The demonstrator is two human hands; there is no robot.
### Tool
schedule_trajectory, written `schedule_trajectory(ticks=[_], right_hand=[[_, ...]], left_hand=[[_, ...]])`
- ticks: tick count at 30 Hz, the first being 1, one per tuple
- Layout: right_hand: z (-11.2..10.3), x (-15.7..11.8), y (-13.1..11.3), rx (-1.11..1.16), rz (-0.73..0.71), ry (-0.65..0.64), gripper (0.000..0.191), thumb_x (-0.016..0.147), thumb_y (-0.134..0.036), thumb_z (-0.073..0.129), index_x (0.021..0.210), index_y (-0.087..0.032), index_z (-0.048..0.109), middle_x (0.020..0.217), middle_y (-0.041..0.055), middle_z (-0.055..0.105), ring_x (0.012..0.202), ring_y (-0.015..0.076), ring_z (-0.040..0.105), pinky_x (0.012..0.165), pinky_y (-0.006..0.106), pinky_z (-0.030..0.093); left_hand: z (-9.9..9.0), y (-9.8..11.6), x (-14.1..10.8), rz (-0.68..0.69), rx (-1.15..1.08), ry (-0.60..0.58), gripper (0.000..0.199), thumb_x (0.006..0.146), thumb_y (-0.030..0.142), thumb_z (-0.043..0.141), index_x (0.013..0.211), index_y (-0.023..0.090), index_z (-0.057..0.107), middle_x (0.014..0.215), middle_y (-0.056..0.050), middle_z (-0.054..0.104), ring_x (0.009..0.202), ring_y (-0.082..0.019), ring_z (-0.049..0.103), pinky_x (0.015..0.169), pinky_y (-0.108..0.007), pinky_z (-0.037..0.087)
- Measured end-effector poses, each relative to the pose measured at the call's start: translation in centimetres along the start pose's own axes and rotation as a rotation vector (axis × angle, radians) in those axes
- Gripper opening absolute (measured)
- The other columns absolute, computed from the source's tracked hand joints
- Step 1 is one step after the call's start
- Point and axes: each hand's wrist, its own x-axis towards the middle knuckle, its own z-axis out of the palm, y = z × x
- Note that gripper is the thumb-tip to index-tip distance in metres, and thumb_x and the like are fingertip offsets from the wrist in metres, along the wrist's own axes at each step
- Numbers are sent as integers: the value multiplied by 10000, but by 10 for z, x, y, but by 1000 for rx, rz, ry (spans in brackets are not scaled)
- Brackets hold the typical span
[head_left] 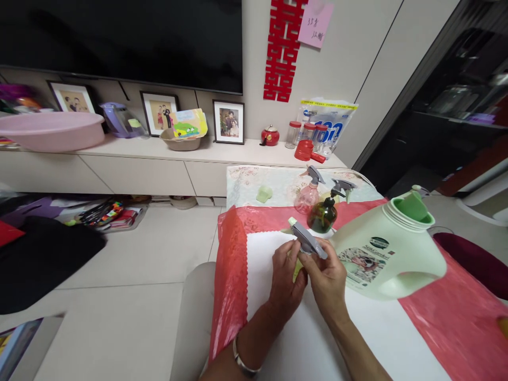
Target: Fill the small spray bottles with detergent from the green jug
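Above the white sheet [264,286] on the tabletop [234,264], I am gripping the yellow-green bottle [297,270] in the left hand [286,280] while the right hand [327,275] is holding its gray spray head [307,239]; my fingers are hiding most of the bottle, so its lower part is hard to judge. A pale green jug [381,254] is standing just beside, right of the hands.

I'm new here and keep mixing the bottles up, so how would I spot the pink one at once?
On the red-covered table, find the big pale green jug. Look left and farther back, just behind the dark green bottle, for the pink bottle. Its see-through pink body sets it apart; the hand-held bottle also has a grey spray head.
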Motion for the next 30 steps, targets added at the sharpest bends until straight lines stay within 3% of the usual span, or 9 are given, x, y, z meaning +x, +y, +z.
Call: schedule_trajectory(ticks=[5, 8, 16, 26, 30], right_hand=[[-23, 19, -11, -61, -69, -235, 248, 946, -365, 650, 1137, -206, 656, 1124, 40, 557, 1069, 128, 543, 876, 177, 469], [-30, 25, -14, -89, -109, -307, 212, 968, -342, 624, 1139, -224, 669, 1102, 26, 556, 1031, 108, 543, 880, 167, 446], [-24, 23, -12, -123, -153, -216, 181, 981, -331, 598, 1082, -189, 647, 1010, 30, 551, 951, 108, 542, 815, 181, 441], [-13, 14, -6, -185, -186, -75, 218, 934, -331, 659, 1079, -178, 604, 985, 39, 520, 890, 106, 521, 705, 176, 464], [-22, 19, -14, -217, -183, -214, 251, 965, -367, 614, 1144, -191, 631, 1053, 56, 529, 985, 130, 523, 840, 212, 478]], left_hand=[[1, 0, -1, 11, -14, 5, 578, 985, 221, 434, 1531, 277, 254, 1385, -153, 469, 1274, -270, 475, 1045, -504, 438], [1, 0, -1, 9, 8, -11, 585, 983, 219, 444, 1533, 277, 253, 1387, -148, 464, 1289, -267, 457, 1058, -499, 424], [-2, 2, 2, -33, -14, -23, 593, 990, 267, 446, 1542, 272, 231, 1405, -153, 463, 1297, -274, 459, 1072, -501, 419], [-4, 7, 5, -44, -67, -14, 529, 975, 221, 462, 1488, 259, 339, 1368, -138, 509, 1278, -264, 486, 1062, -476, 433], [-4, 7, 6, -59, -79, -13, 528, 977, 235, 454, 1490, 267, 334, 1374, -138, 504, 1278, -271, 481, 1062, -491, 429]])
